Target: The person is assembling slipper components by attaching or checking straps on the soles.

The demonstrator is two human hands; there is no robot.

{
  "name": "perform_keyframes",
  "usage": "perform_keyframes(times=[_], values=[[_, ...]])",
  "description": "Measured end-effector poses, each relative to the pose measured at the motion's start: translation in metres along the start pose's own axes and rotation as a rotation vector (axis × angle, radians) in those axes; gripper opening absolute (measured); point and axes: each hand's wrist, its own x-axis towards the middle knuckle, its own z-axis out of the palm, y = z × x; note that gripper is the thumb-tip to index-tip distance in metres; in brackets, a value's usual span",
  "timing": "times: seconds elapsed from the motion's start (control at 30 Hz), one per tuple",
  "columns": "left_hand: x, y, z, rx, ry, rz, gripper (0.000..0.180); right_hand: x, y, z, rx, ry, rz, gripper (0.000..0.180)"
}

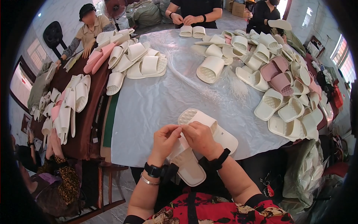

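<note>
A pair of cream slippers lies in front of me at the near edge of the table. One cream slipper (227,141) slants away to the right of my hands, and the other slipper (190,170) points toward me, its sole end jutting past the edge. Over their straps, my left hand (165,140) and my right hand (201,139) meet with fingertips pinched together. Whatever sits between the fingertips is too small to make out. Both wrists carry black bands.
White sheeting (149,112) covers the table. Loose pale threads (238,87) lie across it. Heaps of cream slippers (278,102) rise at the right, with more slippers (147,67) at the far left. Co-workers sit around, one person (194,15) directly opposite.
</note>
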Motion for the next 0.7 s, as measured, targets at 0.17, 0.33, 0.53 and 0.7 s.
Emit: perform_keyframes(times=[0.17, 0.33, 0.53, 0.7], values=[[0.003, -0.008, 0.009, 0.122, 0.147, 0.087, 0.013, 0.0, 0.001, 0.002, 0.007, 0.001, -0.008, 0.006], [0.006, -0.006, 0.013, 0.231, 0.145, 0.123, 0.012, -0.001, 0.002, 0.001, 0.014, -0.007, 0.011, 0.007], [0.006, -0.015, 0.011, 0.104, 0.173, 0.112, 0.01, 0.002, -0.001, -0.001, 0.08, 0.132, 0.02, 0.021], [0.005, -0.01, 0.0, -0.031, 0.254, 0.055, 0.009, -0.007, -0.004, -0.041, -0.11, 0.081, 0.021, 0.028]])
